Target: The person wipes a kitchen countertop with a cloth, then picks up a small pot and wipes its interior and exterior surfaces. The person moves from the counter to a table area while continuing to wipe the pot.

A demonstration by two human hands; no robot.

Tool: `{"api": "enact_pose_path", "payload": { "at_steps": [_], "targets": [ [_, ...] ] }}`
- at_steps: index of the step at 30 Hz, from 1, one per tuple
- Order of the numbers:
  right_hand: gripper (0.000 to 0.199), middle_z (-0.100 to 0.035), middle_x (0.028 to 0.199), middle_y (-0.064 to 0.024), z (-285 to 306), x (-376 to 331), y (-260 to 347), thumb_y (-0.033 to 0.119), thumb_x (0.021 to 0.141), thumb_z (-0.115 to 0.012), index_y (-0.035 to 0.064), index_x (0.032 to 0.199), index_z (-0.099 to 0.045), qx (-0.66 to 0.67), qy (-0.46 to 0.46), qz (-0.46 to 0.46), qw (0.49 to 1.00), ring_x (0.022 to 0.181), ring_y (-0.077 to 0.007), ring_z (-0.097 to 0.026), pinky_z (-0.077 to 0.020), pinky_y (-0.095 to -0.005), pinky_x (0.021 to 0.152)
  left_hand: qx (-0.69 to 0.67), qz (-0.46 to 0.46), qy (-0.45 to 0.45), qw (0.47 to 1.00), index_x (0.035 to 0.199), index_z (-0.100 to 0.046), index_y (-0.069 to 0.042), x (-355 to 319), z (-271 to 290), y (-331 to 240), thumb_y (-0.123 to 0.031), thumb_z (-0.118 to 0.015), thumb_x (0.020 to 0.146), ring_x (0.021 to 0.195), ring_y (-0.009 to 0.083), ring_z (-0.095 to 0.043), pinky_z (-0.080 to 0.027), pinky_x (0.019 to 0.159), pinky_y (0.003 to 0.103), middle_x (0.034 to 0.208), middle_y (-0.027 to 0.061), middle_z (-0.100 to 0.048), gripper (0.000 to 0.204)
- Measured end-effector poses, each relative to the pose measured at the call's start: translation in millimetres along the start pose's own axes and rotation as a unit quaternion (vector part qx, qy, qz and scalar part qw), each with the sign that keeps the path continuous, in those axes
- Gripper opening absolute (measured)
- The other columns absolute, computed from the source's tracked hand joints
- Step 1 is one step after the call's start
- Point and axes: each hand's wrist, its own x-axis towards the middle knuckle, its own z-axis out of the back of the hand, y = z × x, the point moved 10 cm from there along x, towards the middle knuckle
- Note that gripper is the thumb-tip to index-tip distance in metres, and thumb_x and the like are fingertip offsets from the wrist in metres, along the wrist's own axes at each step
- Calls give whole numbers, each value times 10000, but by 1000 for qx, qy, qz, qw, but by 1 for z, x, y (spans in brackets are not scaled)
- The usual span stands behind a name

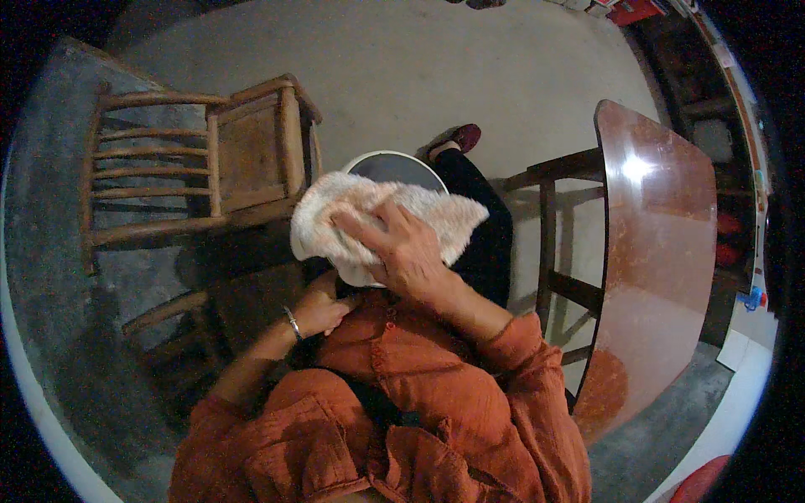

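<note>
Item 1: rust-orange garment (419, 377), worn by person, nearest the view; dk. strap (381, 408) across front.

Item 2: L hand (323, 306), silver-tone bracelet (292, 324) at wrist; hand at near edge of item 5, fingers partly hidden. L grip: can't tell if closed on edge or merely resting.

Item 3: R hand (408, 251), atop item 4, fingers spread over pile. R grip: can't tell if clenched on fabric or laid flat.

Item 4: cloth (323, 222), fluffy, white w/ pale peach tint, rumpled; under R hand, draped over item 5, covering most of it.

Item 5: rnd. white-rimmed item (402, 171), dk. grey inner face; depth & contents can't be told under cloth.

Item 6: dk. trouser leg (486, 226), maroon shoe (466, 137), beyond item 5, R side.

Item 7: wooden chair (210, 159), slatted back, L; 2nd wooden chair (172, 314), in shadow, lower L.

Item 8: wooden table (654, 251), R, glossy red-brown top w/ bright lamp reflection.

Item 9: floor (402, 67), grey-beige, darker grey L.

Item 10: shelving (708, 109), far R, dim, assorted red goods (728, 239).
</note>
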Motion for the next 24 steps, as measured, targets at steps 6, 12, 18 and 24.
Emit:
{"api": "enact_pose_path", "payload": {
  "at_steps": [6, 12, 18, 24],
  "targets": [
    [532, -541, 951, -141, 2, 37, -80, 129, 668, -687, 164, 1179, -543, -43, -63, -74, 994, 850, -327, -557, -470, -412, 700, -14, 1, 16, 1000, 1148, -412, -15, -2, -3, -8, -123, -575, 846, 348, 102, -416, -346, 295, 261, 539, 3, -459, 360],
    [554, -528, 1003, -146, 17, -25, -106, 122, 688, -669, 203, 1215, -521, -99, -20, -246, 964, 848, -326, -579, -496, -401, 701, -27, 4, 22, 999, 1191, -360, -23, 1, -4, -1, -159, -582, 846, 341, 104, -407, -344, 294, 270, 517, 7, -444, 432],
    [701, -513, 1083, -147, -3, -20, -8, 101, 589, -720, 253, 1239, -509, -8, 19, -88, 996, 892, -321, -586, -511, -402, 691, 56, -3, 24, 998, 1180, -410, 3, -3, -3, -12, -123, -572, 832, 356, 122, -437, -361, 312, 262, 550, 42, -488, 404],
    [566, -545, 968, -138, -7, 36, -41, 138, 651, -690, 224, 1190, -542, 11, -83, -53, 995, 824, -330, -584, -502, -396, 652, -9, -10, 19, 1000, 1155, -385, -13, 3, -2, -2, -155, -586, 840, 345, 105, -412, -356, 305, 261, 495, 10, -439, 400]
  ]
}}
